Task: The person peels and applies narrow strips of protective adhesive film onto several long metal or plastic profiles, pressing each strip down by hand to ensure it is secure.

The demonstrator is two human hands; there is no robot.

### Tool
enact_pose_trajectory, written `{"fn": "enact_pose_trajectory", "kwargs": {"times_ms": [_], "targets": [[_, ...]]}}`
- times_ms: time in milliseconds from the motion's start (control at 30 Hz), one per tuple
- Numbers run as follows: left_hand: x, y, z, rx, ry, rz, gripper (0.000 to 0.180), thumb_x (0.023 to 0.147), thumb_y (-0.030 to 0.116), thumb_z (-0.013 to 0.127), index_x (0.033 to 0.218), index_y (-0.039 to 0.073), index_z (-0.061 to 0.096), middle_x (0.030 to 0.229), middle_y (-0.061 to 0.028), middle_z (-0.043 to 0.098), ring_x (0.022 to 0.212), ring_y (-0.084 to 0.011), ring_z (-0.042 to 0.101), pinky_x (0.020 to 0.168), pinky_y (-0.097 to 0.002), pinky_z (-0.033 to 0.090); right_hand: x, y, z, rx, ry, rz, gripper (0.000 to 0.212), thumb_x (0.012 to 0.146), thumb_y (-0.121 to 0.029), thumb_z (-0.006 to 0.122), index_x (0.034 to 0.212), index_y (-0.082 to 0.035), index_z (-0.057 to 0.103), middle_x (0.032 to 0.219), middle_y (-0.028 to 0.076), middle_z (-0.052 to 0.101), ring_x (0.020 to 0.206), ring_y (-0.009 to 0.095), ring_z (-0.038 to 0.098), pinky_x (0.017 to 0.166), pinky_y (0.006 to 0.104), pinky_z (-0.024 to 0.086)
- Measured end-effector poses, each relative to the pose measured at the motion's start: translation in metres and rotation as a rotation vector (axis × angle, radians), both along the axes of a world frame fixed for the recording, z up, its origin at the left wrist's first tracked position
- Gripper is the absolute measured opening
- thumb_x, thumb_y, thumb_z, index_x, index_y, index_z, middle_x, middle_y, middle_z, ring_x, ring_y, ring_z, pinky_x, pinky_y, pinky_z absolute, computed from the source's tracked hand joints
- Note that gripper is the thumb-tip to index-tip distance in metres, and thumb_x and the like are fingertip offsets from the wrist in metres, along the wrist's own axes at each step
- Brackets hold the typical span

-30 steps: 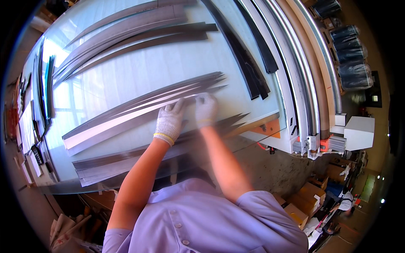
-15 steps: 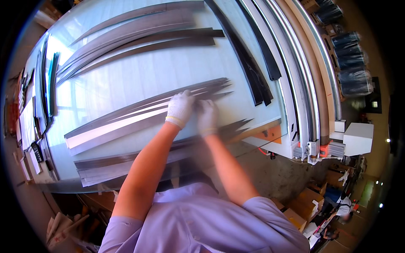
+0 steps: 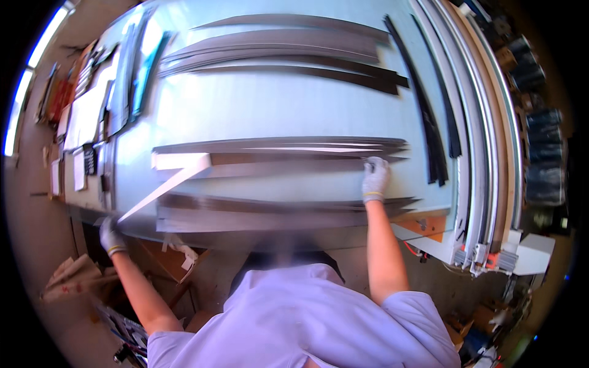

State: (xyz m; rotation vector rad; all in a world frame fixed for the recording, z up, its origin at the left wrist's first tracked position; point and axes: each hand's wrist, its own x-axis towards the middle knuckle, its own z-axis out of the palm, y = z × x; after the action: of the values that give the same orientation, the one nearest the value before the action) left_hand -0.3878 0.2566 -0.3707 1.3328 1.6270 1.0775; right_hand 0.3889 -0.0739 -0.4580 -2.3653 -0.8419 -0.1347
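My gloved left hand point(image 3: 112, 236) is out past the table's near left edge, its fingers closed at the narrow end of a long white tapering strip point(image 3: 165, 185). The strip slants up to the right, its wide end above a middle stack of grey tapering strips point(image 3: 270, 167). My gloved right hand point(image 3: 375, 179) is at that stack's right end, fingers closed on the pointed tips of the grey strips. Another grey stack point(image 3: 245, 219) lies along the near edge, below both hands' level. Motion blurs the left fingers.
More grey and dark strips point(image 3: 282, 44) lie across the far part of the pale glass-like table point(image 3: 270, 110). Black strips point(image 3: 423, 110) run down its right side, beside metal rails point(image 3: 485, 122). Papers and a calculator-like black object point(image 3: 90, 158) are on the left.
My left hand has swung from the stack's right part to the far left, bringing the white strip. My right hand now grips the stack's right tips. The view has shifted.
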Motion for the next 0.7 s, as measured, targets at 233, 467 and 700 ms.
{"fn": "enact_pose_trajectory", "kwargs": {"times_ms": [233,467,700], "targets": [[-0.129,-0.029,0.047,0.274,0.149,0.516,0.018,0.091,0.015,0.066,0.101,0.0,0.071,0.1,-0.0115,0.071,0.091,-0.0212,0.067,0.086,-0.0331,0.053,-0.021,0.016,-0.001,-0.082,-0.123,-0.152,0.014,0.079,-0.004,0.07,0.093,-0.006,0.068,0.088,0.014,0.068,0.087,0.034,0.064,0.081,0.0442,0.05],[0.201,-0.053,0.039,0.257,0.617,-0.258,0.069,0.075,0.019,0.079,0.137,0.002,0.052,0.133,-0.0176,0.058,0.123,-0.0323,0.056,0.106,-0.0416,0.043,-0.166,0.097,0.074,0.057,-0.07,0.401,0.031,0.085,0.0,0.062,0.114,-0.008,0.07,0.099,0.013,0.071,0.091,0.031,0.065,0.084,0.0421,0.05],[0.256,-0.023,-0.005,0.242,0.795,-0.567,0.023,0.084,0.025,0.071,0.091,0.004,0.074,0.098,-0.0131,0.069,0.097,-0.0342,0.063,0.085,-0.044,0.049,-0.228,0.146,0.053,-0.202,-0.335,0.811,0.06,0.077,-0.025,0.074,0.131,-0.005,0.057,0.117,0.016,0.061,0.111,0.032,0.057,0.097,0.0439,0.044]]}}
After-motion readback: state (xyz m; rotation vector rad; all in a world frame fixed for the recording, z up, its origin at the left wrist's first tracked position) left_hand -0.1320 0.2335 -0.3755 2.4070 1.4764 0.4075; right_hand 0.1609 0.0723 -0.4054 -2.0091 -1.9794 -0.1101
